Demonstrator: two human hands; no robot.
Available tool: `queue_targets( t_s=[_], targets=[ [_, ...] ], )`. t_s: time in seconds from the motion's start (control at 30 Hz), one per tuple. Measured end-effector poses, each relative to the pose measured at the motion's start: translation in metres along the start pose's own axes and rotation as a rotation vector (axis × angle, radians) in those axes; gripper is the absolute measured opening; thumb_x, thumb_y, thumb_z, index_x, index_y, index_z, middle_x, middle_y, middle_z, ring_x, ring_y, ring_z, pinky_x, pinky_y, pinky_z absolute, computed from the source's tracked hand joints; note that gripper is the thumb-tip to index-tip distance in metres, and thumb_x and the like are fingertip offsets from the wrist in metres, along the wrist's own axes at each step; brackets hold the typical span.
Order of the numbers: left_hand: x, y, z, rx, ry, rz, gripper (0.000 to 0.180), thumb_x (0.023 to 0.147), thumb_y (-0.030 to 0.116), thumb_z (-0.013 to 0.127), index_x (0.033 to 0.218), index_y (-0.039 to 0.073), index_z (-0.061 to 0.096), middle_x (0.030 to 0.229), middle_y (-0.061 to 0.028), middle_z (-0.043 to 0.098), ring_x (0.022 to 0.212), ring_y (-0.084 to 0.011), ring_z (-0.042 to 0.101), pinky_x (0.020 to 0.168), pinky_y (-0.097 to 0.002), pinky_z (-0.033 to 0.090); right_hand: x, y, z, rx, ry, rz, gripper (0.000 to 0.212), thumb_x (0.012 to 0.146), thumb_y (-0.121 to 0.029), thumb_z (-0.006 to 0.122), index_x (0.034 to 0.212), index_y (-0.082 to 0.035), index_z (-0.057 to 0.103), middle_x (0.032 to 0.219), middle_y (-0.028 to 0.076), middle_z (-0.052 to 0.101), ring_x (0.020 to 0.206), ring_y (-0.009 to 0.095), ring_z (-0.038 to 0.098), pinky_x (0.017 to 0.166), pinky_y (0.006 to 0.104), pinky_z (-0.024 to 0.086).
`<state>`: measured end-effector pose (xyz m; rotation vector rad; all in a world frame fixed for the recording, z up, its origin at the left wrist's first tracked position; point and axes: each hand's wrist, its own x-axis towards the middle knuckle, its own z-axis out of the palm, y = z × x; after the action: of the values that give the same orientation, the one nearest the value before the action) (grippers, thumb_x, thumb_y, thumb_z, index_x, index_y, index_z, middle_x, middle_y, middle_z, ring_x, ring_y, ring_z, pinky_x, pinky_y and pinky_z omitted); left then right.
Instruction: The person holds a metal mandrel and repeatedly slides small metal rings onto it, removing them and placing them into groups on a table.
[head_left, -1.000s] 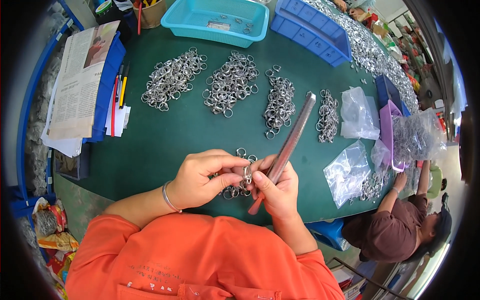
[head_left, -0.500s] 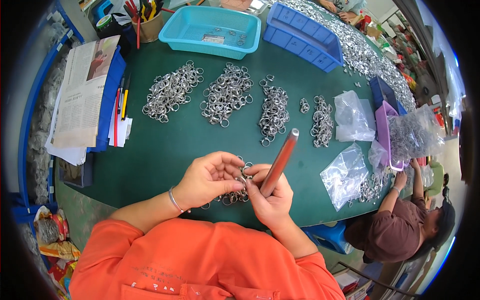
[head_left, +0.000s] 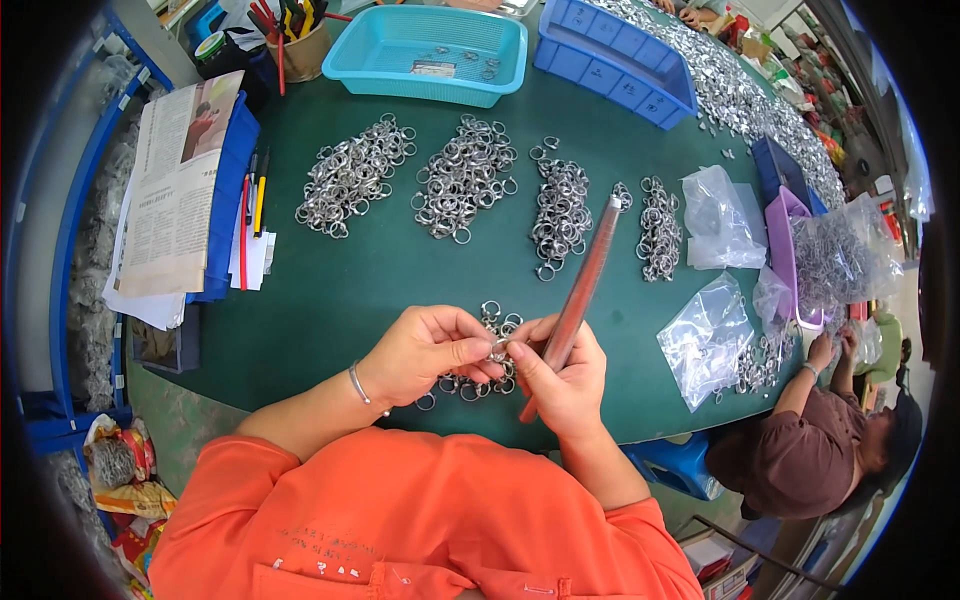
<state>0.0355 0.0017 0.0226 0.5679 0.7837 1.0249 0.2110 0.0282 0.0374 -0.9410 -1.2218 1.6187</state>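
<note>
My left hand [head_left: 425, 350] pinches a small silver ring [head_left: 497, 345] between thumb and fingertips. At the same ring, the thumb and forefinger of my right hand [head_left: 572, 385] meet from the other side. The right hand also grips a tapered ring mandrel [head_left: 588, 275], reddish along its shaft with a pale metal tip, slanting up and away to the right. Under my hands lies a pile of silver rings [head_left: 468, 387], partly hidden by the fingers. Farther off sit more ring heaps: a left one [head_left: 355, 178], a middle one [head_left: 465, 180], and narrower ones [head_left: 560, 215], [head_left: 660, 230] at right.
A turquoise basket [head_left: 345, 82] and a blue bin [head_left: 610, 75] stand at the back. Newspaper [head_left: 170, 190] and pens [head_left: 260, 205] lie left. Plastic bags [head_left: 707, 345], a purple basket [head_left: 783, 250] and a co-worker [head_left: 800, 450] are at right. Metal pieces [head_left: 770, 125] cover the far right.
The mandrel has slid through my right hand, so its lower end now shows below the palm. Both hands stay together at a ring; the whole view has shifted slightly.
</note>
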Motion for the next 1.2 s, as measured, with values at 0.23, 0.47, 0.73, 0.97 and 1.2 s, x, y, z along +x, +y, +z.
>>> queue_targets(
  t_s=[0.23, 0.47, 0.73, 0.97, 1.2],
  targets=[
    [0.0, -0.001, 0.009, 0.213, 0.037, 0.246, 0.008, 0.083, 0.0, 0.058, 0.09, -0.003, 0.056, 0.088, -0.011, 0.061, 0.08, -0.0163, 0.062, 0.071, -0.0269, 0.053, -0.002, -0.002, 0.0, 0.015, 0.019, 0.014, 0.015, 0.08, 0.003, 0.061, 0.085, -0.002, 0.048, 0.084, 0.006, 0.059, 0.058, 0.005, 0.05, 0.049, 0.0184, 0.04],
    [-0.001, -0.001, 0.007, 0.169, 0.038, 0.169, 0.012, 0.086, 0.003, 0.054, 0.097, -0.004, 0.056, 0.088, -0.0106, 0.061, 0.077, -0.0161, 0.062, 0.069, -0.0267, 0.053, 0.0, -0.003, -0.004, 0.019, 0.046, 0.052, 0.016, 0.079, 0.003, 0.063, 0.085, -0.002, 0.048, 0.081, 0.007, 0.059, 0.055, 0.005, 0.05, 0.045, 0.0174, 0.039],
    [0.003, -0.003, 0.001, 0.052, -0.074, 0.081, 0.012, 0.088, 0.007, 0.054, 0.096, -0.002, 0.054, 0.09, -0.0109, 0.061, 0.078, -0.0182, 0.062, 0.068, -0.0287, 0.053, 0.0, -0.003, 0.002, 0.028, 0.04, -0.046, 0.017, 0.077, 0.004, 0.064, 0.082, -0.002, 0.048, 0.081, 0.008, 0.06, 0.054, 0.005, 0.049, 0.046, 0.0182, 0.039],
    [0.007, 0.012, -0.023, -0.197, -0.051, 0.192, 0.009, 0.088, 0.006, 0.054, 0.095, 0.002, 0.055, 0.093, -0.0091, 0.061, 0.079, -0.0139, 0.06, 0.068, -0.0253, 0.051, -0.012, -0.013, -0.008, -0.433, -0.036, 0.117, 0.018, 0.08, -0.01, 0.066, 0.088, -0.002, 0.052, 0.068, 0.007, 0.06, 0.056, 0.009, 0.054, 0.05, 0.0238, 0.043],
    [0.016, 0.012, -0.041, -0.186, -0.034, 0.304, 0.015, 0.085, 0.005, 0.056, 0.099, 0.001, 0.053, 0.097, -0.013, 0.058, 0.079, -0.0158, 0.057, 0.067, -0.0244, 0.048, -0.024, -0.009, -0.008, -0.875, -0.205, 0.085, 0.023, 0.078, -0.016, 0.066, 0.091, -0.001, 0.053, 0.071, 0.016, 0.06, 0.061, 0.031, 0.06, 0.054, 0.0356, 0.047]
  ],
)
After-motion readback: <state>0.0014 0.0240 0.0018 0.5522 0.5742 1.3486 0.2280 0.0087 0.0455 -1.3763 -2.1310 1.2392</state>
